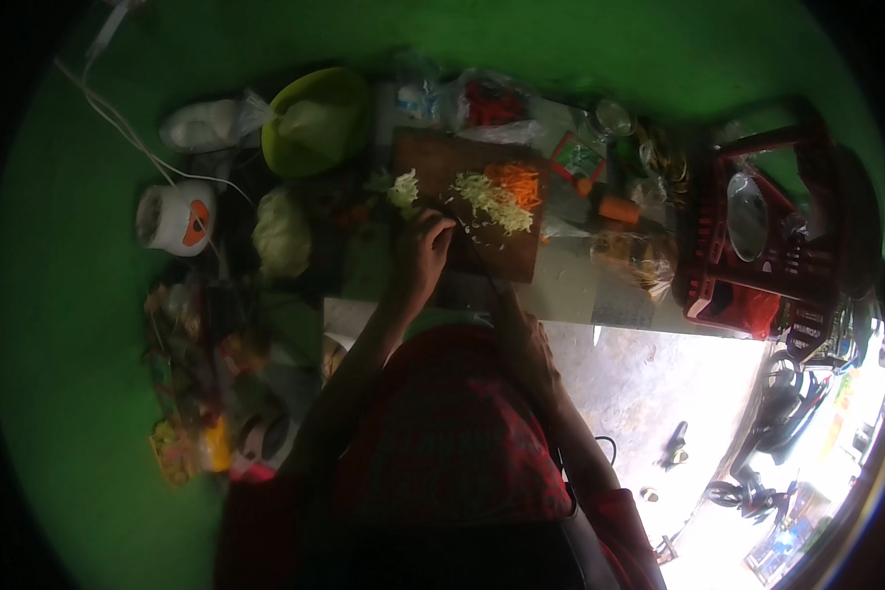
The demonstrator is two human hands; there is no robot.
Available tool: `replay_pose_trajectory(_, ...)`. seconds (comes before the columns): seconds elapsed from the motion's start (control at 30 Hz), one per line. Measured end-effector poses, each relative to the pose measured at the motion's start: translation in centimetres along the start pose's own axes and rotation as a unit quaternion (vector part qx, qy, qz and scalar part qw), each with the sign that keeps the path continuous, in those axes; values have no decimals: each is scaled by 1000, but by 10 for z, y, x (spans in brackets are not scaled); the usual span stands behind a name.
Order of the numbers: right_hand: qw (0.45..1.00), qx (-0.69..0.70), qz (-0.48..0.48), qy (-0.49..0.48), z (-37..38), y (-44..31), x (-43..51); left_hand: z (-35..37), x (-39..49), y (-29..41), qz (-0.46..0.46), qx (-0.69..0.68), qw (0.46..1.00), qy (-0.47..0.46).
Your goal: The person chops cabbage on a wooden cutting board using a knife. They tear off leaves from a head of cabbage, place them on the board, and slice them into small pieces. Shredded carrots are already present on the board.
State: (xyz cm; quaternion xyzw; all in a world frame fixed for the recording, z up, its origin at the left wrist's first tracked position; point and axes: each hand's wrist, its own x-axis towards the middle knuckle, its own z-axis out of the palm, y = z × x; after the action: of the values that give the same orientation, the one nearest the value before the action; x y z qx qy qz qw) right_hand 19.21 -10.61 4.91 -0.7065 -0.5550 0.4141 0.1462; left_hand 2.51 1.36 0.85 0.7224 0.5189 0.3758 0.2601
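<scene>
A wooden cutting board (442,158) lies before me on the table. My right hand (527,332) grips a knife (481,254), whose dark blade points up and left over the board's lower part. My left hand (429,243) is curled at the board's lower left, its fingertips close to the knife tip. Whether it pinches anything is too dark to tell. Just above it lies a small heap of pale cut cabbage (404,189). Shredded cabbage (493,203) and shredded orange carrot (518,183) are piled together on the right half of the board.
A pale cabbage (284,232) and a green basin (332,140) stand to the left, beside a white container (166,220). Carrot pieces (619,209) and plastic bags (638,258) lie right of the board. Farther right is a dark red plastic rack (756,280). Red items fill a clear bag (495,103) behind.
</scene>
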Motion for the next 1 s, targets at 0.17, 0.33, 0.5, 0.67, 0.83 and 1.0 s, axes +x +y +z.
replay_pose_trajectory(0.17, 997, -27, -52, 40, 5, 16, 4, -1, -3, 3, 30, 39, 999, 18)
replay_pose_trajectory(0.33, 997, -6, -64, 34, -3, 20, 21, -2, -3, 3, 39, 39, 998, 13)
replay_pose_trajectory(0.5, 998, -18, -54, 10, -8, 18, 13, -2, -2, 3, 13, 21, 1000, 0)
replay_pose_trajectory(0.67, 994, -30, -96, 32, 0, 27, 11, -3, -2, -1, -5, 7, 1000, -11)
replay_pose_trajectory(0.83, 998, 24, -53, -24, 6, 29, 12, 0, -2, -6, -13, -4, 1000, -10)
replay_pose_trajectory(1.0, 1000, 7, -21, -21, 9, 14, 18, 1, -2, -5, 1, -5, 1000, 8)
